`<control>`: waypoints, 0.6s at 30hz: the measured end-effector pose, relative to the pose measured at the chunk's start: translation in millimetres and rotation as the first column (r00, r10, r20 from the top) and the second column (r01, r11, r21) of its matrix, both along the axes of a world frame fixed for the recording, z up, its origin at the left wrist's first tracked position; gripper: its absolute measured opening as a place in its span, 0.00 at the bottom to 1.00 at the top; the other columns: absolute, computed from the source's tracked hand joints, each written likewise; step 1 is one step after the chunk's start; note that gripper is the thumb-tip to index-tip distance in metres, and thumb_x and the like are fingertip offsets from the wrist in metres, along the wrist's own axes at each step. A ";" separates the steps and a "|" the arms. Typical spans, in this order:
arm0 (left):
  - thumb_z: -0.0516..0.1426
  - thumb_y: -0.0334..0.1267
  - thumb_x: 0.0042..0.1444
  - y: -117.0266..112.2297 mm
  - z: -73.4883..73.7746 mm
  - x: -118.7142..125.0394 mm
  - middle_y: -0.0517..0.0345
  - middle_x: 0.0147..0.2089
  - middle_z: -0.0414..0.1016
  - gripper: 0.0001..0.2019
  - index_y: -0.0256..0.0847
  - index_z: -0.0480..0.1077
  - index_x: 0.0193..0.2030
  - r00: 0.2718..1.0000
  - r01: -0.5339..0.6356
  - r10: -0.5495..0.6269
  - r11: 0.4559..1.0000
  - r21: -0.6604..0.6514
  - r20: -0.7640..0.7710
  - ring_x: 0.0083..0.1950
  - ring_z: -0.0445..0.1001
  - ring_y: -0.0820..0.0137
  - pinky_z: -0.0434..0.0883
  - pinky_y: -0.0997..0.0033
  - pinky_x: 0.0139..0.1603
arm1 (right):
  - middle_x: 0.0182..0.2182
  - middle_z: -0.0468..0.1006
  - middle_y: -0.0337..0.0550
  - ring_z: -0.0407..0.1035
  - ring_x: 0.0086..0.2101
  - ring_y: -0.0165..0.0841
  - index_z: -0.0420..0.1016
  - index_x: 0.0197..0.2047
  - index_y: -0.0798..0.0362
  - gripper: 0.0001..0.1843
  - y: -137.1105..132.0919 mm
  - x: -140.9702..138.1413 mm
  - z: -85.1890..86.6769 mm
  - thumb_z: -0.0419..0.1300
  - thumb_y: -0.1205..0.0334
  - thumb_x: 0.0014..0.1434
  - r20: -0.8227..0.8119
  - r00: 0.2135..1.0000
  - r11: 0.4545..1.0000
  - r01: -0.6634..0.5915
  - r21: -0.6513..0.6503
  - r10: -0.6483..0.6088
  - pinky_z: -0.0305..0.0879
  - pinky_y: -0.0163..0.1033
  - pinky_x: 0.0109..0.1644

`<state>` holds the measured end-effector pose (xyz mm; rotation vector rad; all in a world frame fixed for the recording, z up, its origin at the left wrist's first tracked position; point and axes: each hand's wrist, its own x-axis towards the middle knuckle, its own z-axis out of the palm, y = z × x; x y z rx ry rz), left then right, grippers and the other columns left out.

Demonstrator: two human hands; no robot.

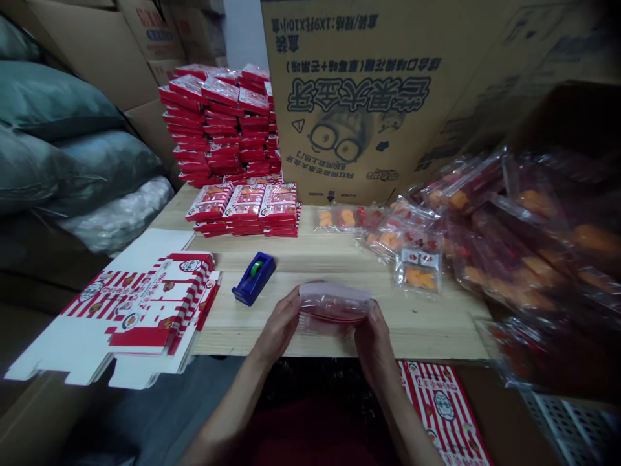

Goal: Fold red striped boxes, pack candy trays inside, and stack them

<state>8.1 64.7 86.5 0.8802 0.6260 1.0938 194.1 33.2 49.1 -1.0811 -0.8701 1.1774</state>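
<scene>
The left hand point(279, 323) and right hand point(376, 346) are clamping a clear plastic bag point(334, 305) at both ends, over the front edge of the bench point(427, 330). The bag is looking pink and crinkly, with red showing through. A blue tape dispenser point(253, 278) is sitting close by.

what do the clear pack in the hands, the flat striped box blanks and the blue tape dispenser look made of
The clear pack looks like thin plastic film: glossy, see-through, with red showing through it. The flat striped box blanks look like printed paperboard, smooth-faced with die-cut tabs and fold lines. The blue tape dispenser looks like moulded plastic with a slight sheen, though the exact plastic can't be told.
</scene>
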 end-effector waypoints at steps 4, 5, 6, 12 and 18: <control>0.59 0.48 0.64 1.9 -5.3 -3.2 0.43 0.58 0.80 0.23 0.36 0.76 0.60 0.999 -0.014 0.013 1.000 -0.025 -0.035 0.63 0.73 0.51 0.67 0.56 0.64 | 0.50 0.84 0.45 0.73 0.57 0.46 0.79 0.51 0.47 0.30 -1.5 -1.9 0.7 0.50 0.33 0.65 -0.188 0.982 0.998 -0.037 -0.044 0.028 0.63 0.54 0.66; 0.59 0.47 0.64 2.9 -6.5 -3.3 0.43 0.56 0.80 0.22 0.36 0.76 0.59 0.999 -0.015 0.014 0.999 -0.031 -0.048 0.61 0.74 0.51 0.68 0.57 0.63 | 0.51 0.84 0.44 0.72 0.58 0.45 0.79 0.52 0.46 0.29 -2.2 -1.3 2.7 0.50 0.34 0.66 -0.199 0.979 0.996 -0.058 -0.061 0.045 0.62 0.54 0.68; 0.60 0.47 0.62 4.0 -7.1 -2.7 0.44 0.54 0.81 0.22 0.36 0.77 0.59 0.998 -0.018 0.016 0.999 -0.036 -0.066 0.60 0.75 0.52 0.68 0.57 0.62 | 0.54 0.83 0.43 0.71 0.59 0.44 0.78 0.54 0.46 0.28 -2.9 -0.4 5.2 0.51 0.36 0.67 -0.194 0.979 0.994 -0.080 -0.073 0.064 0.59 0.53 0.70; 0.62 0.43 0.56 4.5 14.7 10.0 0.49 0.44 0.84 0.17 0.35 0.79 0.48 0.983 -0.117 0.101 0.989 -0.095 -0.154 0.52 0.78 0.55 0.72 0.62 0.53 | 0.54 0.83 0.45 0.71 0.60 0.46 0.79 0.56 0.46 0.25 -0.1 5.9 30.4 0.56 0.41 0.67 -0.077 0.993 0.991 -0.099 -0.090 0.092 0.63 0.56 0.67; 0.61 0.41 0.55 -22.5 8.7 6.5 0.54 0.40 0.83 0.11 0.39 0.75 0.42 0.981 -0.164 0.112 0.918 -0.362 -0.161 0.42 0.79 0.61 0.74 0.65 0.46 | 0.48 0.86 0.46 0.77 0.55 0.46 0.78 0.58 0.49 0.27 -22.2 3.0 31.5 0.55 0.40 0.67 -0.278 0.932 0.874 -0.327 -0.358 0.234 0.69 0.57 0.63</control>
